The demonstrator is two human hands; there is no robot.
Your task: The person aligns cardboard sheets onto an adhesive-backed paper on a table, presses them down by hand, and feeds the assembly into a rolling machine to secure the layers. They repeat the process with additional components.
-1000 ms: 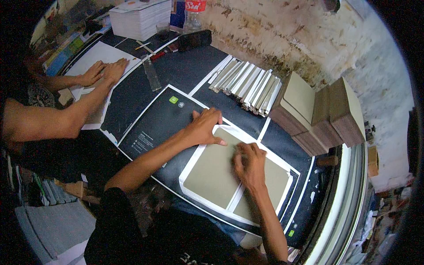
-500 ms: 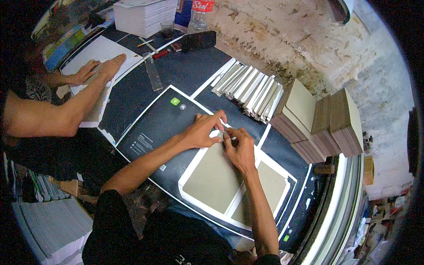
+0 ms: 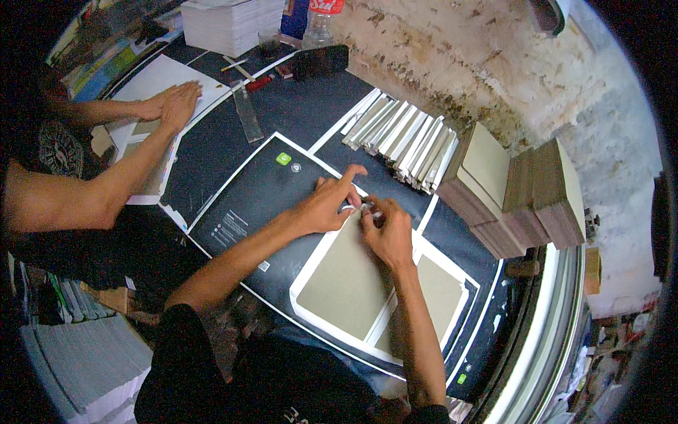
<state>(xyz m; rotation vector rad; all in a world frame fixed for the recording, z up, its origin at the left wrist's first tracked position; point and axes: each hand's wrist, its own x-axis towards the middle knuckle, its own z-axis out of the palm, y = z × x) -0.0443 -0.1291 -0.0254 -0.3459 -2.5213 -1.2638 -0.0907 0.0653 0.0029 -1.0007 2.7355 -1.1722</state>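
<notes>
A book cover [image 3: 344,280] lies in front of me, made of grey boards with white paper turned over their edges. Both my hands are at the far edge of its larger, left board. My left hand [image 3: 328,204] has thumb and curled fingers closed at the white paper edge, with its index finger raised. Right beside it, my right hand [image 3: 392,237] pinches the same edge, its fingertips nearly touching the left ones. The fingers partly hide the paper there. Under the cover is a large dark printed sheet [image 3: 244,205] with white borders.
Beyond the cover lies a row of folded paper strips [image 3: 406,141]. Stacked grey boards [image 3: 484,184] stand at the right. Another person's hands [image 3: 176,106] rest on a white sheet [image 3: 145,81] at left. A clear ruler [image 3: 246,114], black case [image 3: 321,62] and paper stack [image 3: 229,28] sit farther back.
My left index finger has lifted and stretched outward. My right fingertips stay at the paper edge. The other person's hands have come together on the white sheet. The view has shifted slightly.
</notes>
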